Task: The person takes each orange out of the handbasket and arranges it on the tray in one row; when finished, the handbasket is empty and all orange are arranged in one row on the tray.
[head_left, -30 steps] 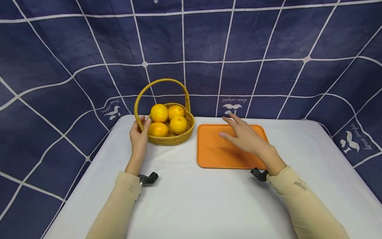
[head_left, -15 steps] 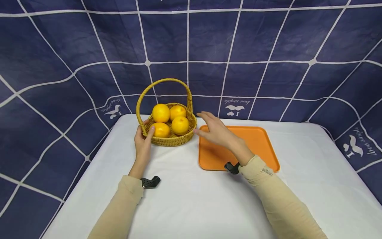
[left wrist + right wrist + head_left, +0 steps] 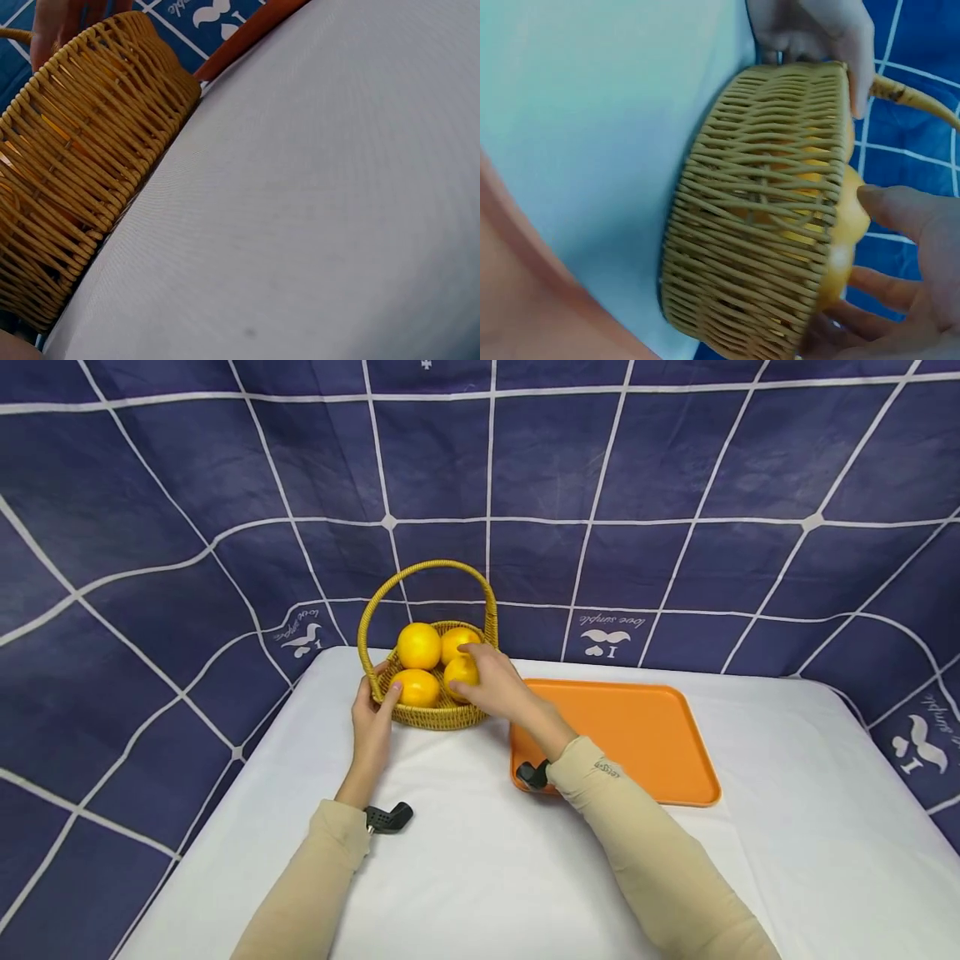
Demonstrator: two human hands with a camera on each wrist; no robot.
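Observation:
A yellow wicker basket with a tall arched handle stands at the back of the table, holding several oranges. My left hand grips its left rim beside the handle's base, thumb over the edge and fingers outside. My right hand reaches over the right rim, thumb and fingers on either side of the front right orange. In the right wrist view the thumb touches this orange just above the wicker wall, while other fingers curve round its far side. Part of the fruit is hidden behind my hand.
Right of the basket lies an orange tray, partly under my right forearm. A white cloth covers the table. Behind it hangs a dark blue curtain with white grid lines.
My right hand has moved left from above the tray to the front right orange in the basket. My left hand stays at the basket's rim. The head view has shifted slightly.

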